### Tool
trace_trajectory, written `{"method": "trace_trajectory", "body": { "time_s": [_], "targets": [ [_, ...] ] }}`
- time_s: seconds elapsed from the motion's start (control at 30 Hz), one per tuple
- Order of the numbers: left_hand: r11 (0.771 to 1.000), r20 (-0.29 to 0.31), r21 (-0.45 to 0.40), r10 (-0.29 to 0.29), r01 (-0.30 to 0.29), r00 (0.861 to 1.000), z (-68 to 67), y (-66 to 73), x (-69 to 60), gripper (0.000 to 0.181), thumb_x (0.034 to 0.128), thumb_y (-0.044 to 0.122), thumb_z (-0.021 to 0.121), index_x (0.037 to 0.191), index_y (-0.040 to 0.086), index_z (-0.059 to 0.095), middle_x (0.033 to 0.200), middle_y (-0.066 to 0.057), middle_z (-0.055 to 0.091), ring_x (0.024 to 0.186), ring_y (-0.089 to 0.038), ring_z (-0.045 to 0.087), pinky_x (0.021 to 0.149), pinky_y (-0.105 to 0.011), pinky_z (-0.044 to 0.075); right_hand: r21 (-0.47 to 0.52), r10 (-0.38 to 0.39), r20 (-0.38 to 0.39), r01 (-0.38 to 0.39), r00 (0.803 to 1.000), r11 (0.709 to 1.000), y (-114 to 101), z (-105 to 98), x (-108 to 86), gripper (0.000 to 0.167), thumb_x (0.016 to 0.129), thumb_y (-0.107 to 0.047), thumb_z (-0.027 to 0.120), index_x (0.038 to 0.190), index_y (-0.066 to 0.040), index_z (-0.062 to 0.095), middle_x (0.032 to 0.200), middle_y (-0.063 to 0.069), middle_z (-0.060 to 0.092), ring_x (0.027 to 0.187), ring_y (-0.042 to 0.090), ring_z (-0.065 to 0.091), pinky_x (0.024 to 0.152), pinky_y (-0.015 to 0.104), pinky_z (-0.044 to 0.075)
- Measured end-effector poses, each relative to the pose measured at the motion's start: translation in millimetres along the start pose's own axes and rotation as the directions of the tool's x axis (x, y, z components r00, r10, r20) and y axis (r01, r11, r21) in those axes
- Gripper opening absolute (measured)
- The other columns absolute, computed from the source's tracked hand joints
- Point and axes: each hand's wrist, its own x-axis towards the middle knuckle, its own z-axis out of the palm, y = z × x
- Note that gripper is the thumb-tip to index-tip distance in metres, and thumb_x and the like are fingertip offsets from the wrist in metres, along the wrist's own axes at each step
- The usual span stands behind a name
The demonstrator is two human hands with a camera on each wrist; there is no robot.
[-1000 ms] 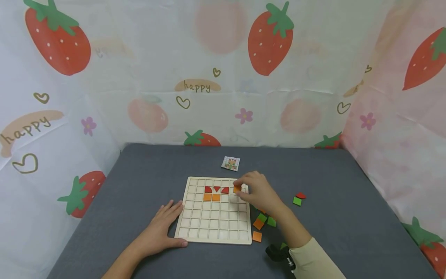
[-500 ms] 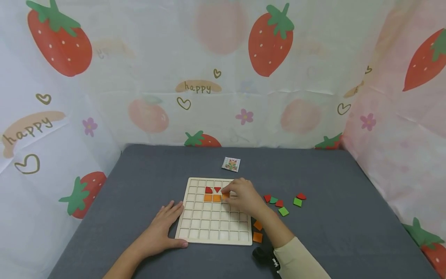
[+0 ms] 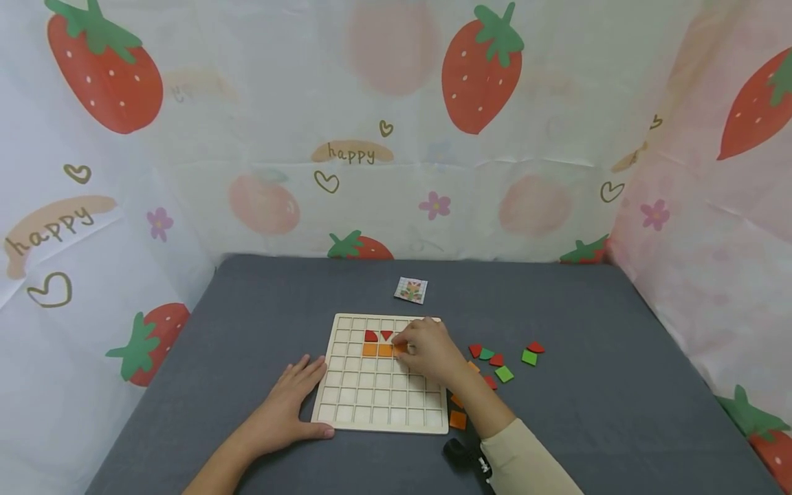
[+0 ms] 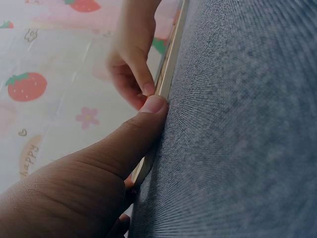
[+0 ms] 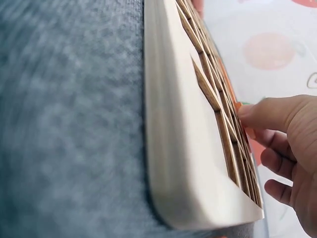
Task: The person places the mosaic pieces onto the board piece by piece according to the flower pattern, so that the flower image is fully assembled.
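A pale wooden grid board (image 3: 379, 397) lies on the dark cloth. Beside its lower left corner, my left hand (image 3: 287, 405) rests with fingers along the left edge and thumb at the near edge. In the left wrist view, the thumb (image 4: 133, 134) touches the board's rim. My right hand (image 3: 427, 350) pinches an orange square tile (image 3: 399, 349) at the row that holds two orange squares (image 3: 377, 350). Above them sit a red quarter-round piece (image 3: 370, 336) and a red triangle (image 3: 386, 335). The right hand hides the cells behind it.
A small printed pattern card (image 3: 411, 290) lies beyond the board. Loose tiles are scattered on the right, among them a green square (image 3: 504, 374), an orange square (image 3: 458, 420) and a red piece (image 3: 535, 347). A strawberry-print curtain (image 3: 278, 103) encloses the table.
The right hand has carried the orange tile left and nearer, from the board's upper right to beside the two orange squares. Over the last half second it barely moved. The left hand stayed put.
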Motion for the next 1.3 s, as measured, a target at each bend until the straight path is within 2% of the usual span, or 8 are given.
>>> {"method": "trace_trajectory", "body": {
  "time_s": [0.47,0.77,0.9,1.13,1.3],
  "targets": [
    [1.0,0.002,-0.007,-0.002,0.002,1.0,-2.5,3.6,-0.9,0.119,0.0706,0.067,0.083,0.16,0.005,0.034,0.168,-0.012,0.028,0.157,-0.04,0.013,0.126,-0.063,0.008,0.023,-0.003,0.009,0.003,1.0,1.0,-2.0,-2.9,-0.3,0.02,0.093,-0.02,0.078,0.112,-0.019,0.08,0.108,-0.001,0.07,0.096,0.019,0.053,0.089,0.045,0.039],
    [1.0,0.002,-0.002,0.002,-0.002,1.0,-1.5,3.0,-2.3,0.119,0.0705,0.067,0.083,0.16,0.006,0.034,0.168,-0.012,0.028,0.157,-0.04,0.014,0.126,-0.063,0.009,0.014,-0.017,0.003,0.017,1.0,1.0,-1.3,-1.1,-1.5,0.019,0.093,-0.019,0.078,0.112,-0.019,0.08,0.107,-0.002,0.07,0.093,0.018,0.053,0.086,0.043,0.039],
    [1.0,-0.001,-0.003,0.004,-0.004,1.0,-1.0,2.9,-2.3,0.119,0.0703,0.067,0.083,0.16,0.006,0.034,0.168,-0.011,0.028,0.157,-0.04,0.014,0.126,-0.063,0.008,0.009,-0.017,0.009,0.017,1.0,1.0,0.3,-0.1,-1.5,0.017,0.093,-0.02,0.077,0.11,-0.02,0.081,0.106,-0.004,0.069,0.092,0.016,0.052,0.087,0.042,0.039],
    [1.0,0.002,-0.001,0.002,-0.002,1.0,-0.8,2.7,-2.3,0.119,0.0702,0.066,0.084,0.16,0.005,0.034,0.168,-0.012,0.028,0.157,-0.04,0.013,0.126,-0.063,0.007,0.051,-0.016,0.022,0.015,1.0,0.999,0.6,1.6,-1.0,0.016,0.093,-0.019,0.078,0.109,-0.02,0.081,0.105,-0.004,0.068,0.096,0.017,0.054,0.093,0.048,0.04],
    [1.0,0.003,0.011,-0.001,0.001,1.0,0.4,1.1,-2.3,0.119,0.0706,0.068,0.083,0.16,0.006,0.034,0.168,-0.011,0.028,0.157,-0.04,0.014,0.126,-0.062,0.008,0.03,-0.025,0.041,0.023,0.999,0.999,-0.3,-2.3,-1.0,0.019,0.093,-0.02,0.078,0.111,-0.022,0.081,0.108,-0.004,0.069,0.099,0.018,0.055,0.095,0.049,0.041]
  ]
}}
